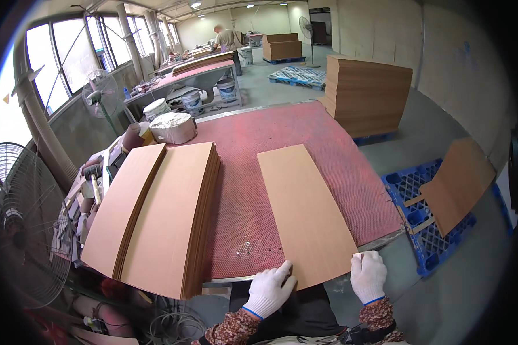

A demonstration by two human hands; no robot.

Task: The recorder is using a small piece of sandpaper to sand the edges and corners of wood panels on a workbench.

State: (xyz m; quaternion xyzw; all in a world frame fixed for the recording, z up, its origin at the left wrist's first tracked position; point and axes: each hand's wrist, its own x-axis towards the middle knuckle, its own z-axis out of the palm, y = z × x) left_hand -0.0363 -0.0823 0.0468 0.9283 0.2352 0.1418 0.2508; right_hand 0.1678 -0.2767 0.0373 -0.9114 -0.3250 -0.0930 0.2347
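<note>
Left hand (269,290) flat, open on brown board (305,213); right hand (368,275) clamped on its corner

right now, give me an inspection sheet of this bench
surface: red mesh-topped table, worn patch near the front edge
job's things: single board lying flat, near end over the table edge; two board stacks to its left
clutter: lidded bucket at the far left corner; tools along the left side
grippers: left hand and right hand, both in white gloves, at the board's near corners
cables: coil of wire on the floor by the table
surroundings: fan at left, blue pallet at right with a board on it, tall board pile behind, a person far off
</note>
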